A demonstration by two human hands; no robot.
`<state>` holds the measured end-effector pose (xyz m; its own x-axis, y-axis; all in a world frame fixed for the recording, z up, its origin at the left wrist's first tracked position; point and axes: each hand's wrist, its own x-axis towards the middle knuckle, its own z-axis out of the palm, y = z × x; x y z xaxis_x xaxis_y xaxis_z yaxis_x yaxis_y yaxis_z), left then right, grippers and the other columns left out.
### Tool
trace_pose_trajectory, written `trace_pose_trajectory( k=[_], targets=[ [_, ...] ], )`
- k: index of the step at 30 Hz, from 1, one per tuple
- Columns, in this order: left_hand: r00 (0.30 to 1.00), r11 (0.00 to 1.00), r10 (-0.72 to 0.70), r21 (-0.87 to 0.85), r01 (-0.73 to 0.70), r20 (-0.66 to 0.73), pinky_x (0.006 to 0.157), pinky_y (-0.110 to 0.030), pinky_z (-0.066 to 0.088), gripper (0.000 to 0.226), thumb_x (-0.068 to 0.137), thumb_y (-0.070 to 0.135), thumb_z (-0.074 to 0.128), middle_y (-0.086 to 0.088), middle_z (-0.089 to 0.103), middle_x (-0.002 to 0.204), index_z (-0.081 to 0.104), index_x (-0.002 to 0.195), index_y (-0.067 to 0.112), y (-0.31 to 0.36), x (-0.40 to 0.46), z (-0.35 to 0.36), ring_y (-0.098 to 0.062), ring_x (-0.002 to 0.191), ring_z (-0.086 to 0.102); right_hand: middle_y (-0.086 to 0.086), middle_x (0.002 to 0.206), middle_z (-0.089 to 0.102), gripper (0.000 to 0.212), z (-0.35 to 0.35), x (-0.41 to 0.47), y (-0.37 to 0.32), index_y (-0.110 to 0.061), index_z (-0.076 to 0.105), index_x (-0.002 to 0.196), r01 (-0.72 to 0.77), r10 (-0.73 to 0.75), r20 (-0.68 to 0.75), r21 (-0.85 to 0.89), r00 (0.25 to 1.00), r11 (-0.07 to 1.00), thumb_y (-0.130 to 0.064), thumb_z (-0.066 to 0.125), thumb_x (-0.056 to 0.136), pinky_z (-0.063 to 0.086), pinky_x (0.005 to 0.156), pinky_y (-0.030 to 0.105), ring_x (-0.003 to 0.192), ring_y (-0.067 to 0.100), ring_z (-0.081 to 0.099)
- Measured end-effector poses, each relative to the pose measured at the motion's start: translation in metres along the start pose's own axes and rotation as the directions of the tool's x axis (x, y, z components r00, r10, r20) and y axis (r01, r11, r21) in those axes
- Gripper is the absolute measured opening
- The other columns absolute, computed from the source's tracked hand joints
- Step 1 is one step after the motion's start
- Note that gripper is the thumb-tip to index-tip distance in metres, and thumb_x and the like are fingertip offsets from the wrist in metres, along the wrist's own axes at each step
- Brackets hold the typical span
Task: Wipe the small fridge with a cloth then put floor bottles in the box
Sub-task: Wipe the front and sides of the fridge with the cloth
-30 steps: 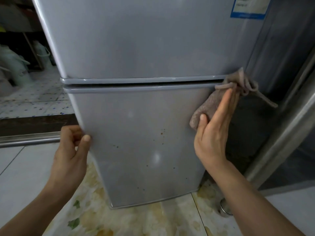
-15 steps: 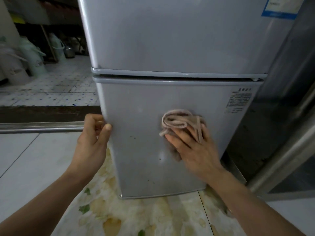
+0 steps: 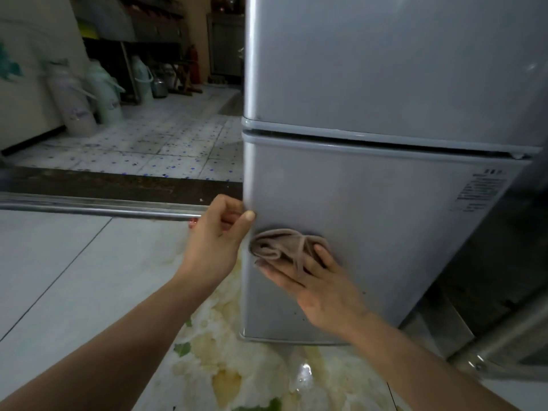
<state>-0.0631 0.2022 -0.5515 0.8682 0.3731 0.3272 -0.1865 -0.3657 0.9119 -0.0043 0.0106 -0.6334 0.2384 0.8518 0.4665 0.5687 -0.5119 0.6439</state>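
Far left, against a pale wall: two tall pale-green plastic thermos jugs standing on a speckled white tiled floor in the back room. Behind them, a dim dark shelving rack, contents too murky to tell. Nearer, across the threshold, a long shiny metal door rail running flat along the ground, with smooth light-grey floor tiles on this side of it.

Centre: left hand curled round the left edge of the lower door, thumb on the front face, fingers tucked behind the edge, gripping it. Below, a yellow-stained floor sheet with green leaf print, glossy, reaching under the fridge base.

Just right of the left hand: crumpled beige-pink cloth, bunched in folds and pressed flat against the lower door near its left edge, almost touching the left thumb side. Right hand spread over the cloth, fingers fairly straight, pressing it to the door rather than clutching it, with one cloth strand lying across the fingers.

Filling the right: small silver-grey two-door fridge, upright, upper and lower doors parted by a dark seam. Small printed label at the upper right of the lower door, text unreadable. Far right, a dull metal frame slanting beside the fridge.
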Motion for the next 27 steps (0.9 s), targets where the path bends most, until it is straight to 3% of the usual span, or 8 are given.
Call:
trace_pose_trajectory(
  k=[2,5,7,10,15,20,23,27],
  targets=[
    [0.998,0.993,-0.057,-0.098,0.061,0.037,0.067,-0.015,0.045,0.011,0.094,0.015,0.052,-0.001,0.064,0.083,0.062,0.091,0.015,0.002,-0.001,-0.008,-0.006,0.075,0.058,-0.01,0.151,0.03,0.069,-0.011,0.006,0.014,-0.031,0.034,0.146,0.019,-0.02,-0.031,-0.041,0.999,0.999,-0.017,0.056,0.081,0.013,0.114,0.038,0.138,0.016,0.028],
    [0.987,0.962,-0.148,-0.225,0.157,0.058,0.07,-0.02,0.045,0.02,0.096,0.017,0.048,-0.002,0.07,0.096,0.066,0.102,0.016,-0.003,-0.006,-0.021,-0.007,0.084,0.063,-0.008,0.153,0.027,0.065,-0.04,0.039,0.048,-0.026,0.034,0.145,-0.085,0.077,-0.174,-0.04,0.982,0.996,-0.02,0.051,0.083,0.009,0.115,0.043,0.14,0.02,0.026],
    [0.987,0.971,-0.159,-0.178,0.159,0.015,0.076,-0.024,0.045,0.019,0.095,0.023,0.049,0.007,0.069,0.102,0.066,0.104,0.024,-0.011,-0.009,-0.028,-0.003,0.091,0.062,-0.005,0.152,0.028,0.068,-0.061,0.072,0.064,-0.023,0.04,0.142,-0.136,0.138,-0.255,0.026,0.957,0.99,-0.015,0.054,0.076,0.012,0.113,0.049,0.14,0.023,0.026],
    [0.985,0.978,-0.167,-0.13,0.161,-0.035,0.061,-0.015,0.048,0.012,0.094,0.027,0.052,0.012,0.067,0.092,0.065,0.095,0.029,-0.023,-0.009,-0.033,0.0,0.074,0.06,-0.001,0.146,0.042,0.064,-0.079,0.112,0.066,-0.017,0.054,0.134,-0.1,0.127,-0.3,0.106,0.945,0.989,-0.009,0.054,0.07,0.016,0.112,0.052,0.138,0.025,0.029],
    [0.978,0.978,-0.203,-0.048,0.201,-0.046,0.059,-0.012,0.044,0.007,0.092,0.031,0.053,0.018,0.062,0.097,0.058,0.095,0.035,-0.044,-0.009,-0.038,0.002,0.087,0.061,0.002,0.132,0.059,0.047,-0.056,0.118,0.038,-0.014,0.067,0.116,-0.04,0.042,-0.285,0.014,0.958,0.999,-0.01,0.034,0.083,0.013,0.114,0.048,0.133,0.025,0.034],
    [0.988,0.988,-0.151,0.033,0.152,-0.04,0.062,-0.011,0.041,0.011,0.094,0.029,0.05,0.02,0.062,0.099,0.055,0.098,0.039,-0.057,-0.015,-0.048,0.002,0.086,0.061,0.004,0.126,0.062,0.035,-0.011,0.082,-0.013,-0.016,0.068,0.106,0.1,-0.104,-0.134,-0.043,0.985,0.994,-0.012,0.038,0.087,0.016,0.117,0.042,0.13,0.025,0.047],
    [0.988,0.987,-0.147,0.054,0.149,-0.044,0.061,-0.01,0.041,0.012,0.094,0.031,0.049,0.022,0.061,0.095,0.054,0.093,0.041,-0.061,-0.018,-0.053,0.006,0.084,0.061,0.003,0.122,0.064,0.032,0.01,0.062,-0.044,-0.017,0.069,0.103,0.234,-0.226,0.108,-0.059,0.968,0.971,-0.015,0.051,0.077,0.014,0.117,0.04,0.127,0.024,0.051],
    [0.986,0.982,-0.169,0.085,0.169,-0.008,0.066,-0.014,0.042,0.012,0.096,0.028,0.047,0.02,0.058,0.099,0.054,0.101,0.036,-0.065,-0.025,-0.054,0.0,0.091,0.059,-0.008,0.141,0.05,0.055,0.016,0.038,-0.059,-0.026,0.058,0.13,0.372,-0.337,0.329,-0.049,0.882,0.927,-0.022,0.049,0.076,0.008,0.117,0.038,0.138,0.014,0.036]
  ],
)
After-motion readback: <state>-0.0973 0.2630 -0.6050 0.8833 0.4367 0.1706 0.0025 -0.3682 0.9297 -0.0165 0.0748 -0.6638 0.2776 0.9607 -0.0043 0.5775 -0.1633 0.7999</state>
